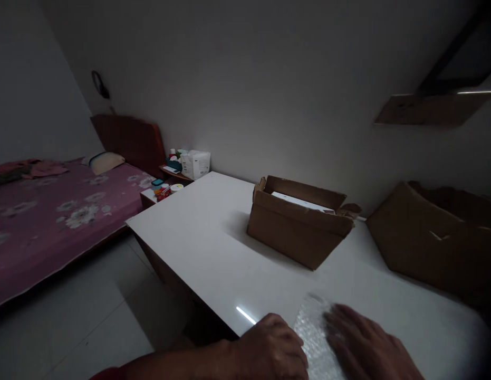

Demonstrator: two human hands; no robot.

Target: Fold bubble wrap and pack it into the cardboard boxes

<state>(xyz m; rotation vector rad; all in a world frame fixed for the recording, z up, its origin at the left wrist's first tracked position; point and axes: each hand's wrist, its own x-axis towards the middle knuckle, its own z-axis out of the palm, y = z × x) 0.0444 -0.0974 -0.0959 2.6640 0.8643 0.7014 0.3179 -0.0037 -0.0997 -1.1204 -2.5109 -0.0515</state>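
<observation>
A sheet of clear bubble wrap (314,335) lies at the near edge of the white table (213,232), between my two hands. My left hand (271,348) has its fingers curled in at the wrap's left side and appears to grip that edge; the fingertips are partly hidden. On the other side, my right hand (366,343) rests along the wrap's right side with its fingers stretched out, somewhat smeared by motion. Beyond the hands stands an open cardboard box (285,227) with something white and flat inside.
A larger open cardboard box (431,243) stands at the right end of the table. Above it, a brown shelf (431,110) juts from the wall under a dark screen. Left of the table are a bed (71,221) and a nightstand with small items and a white pack (195,164).
</observation>
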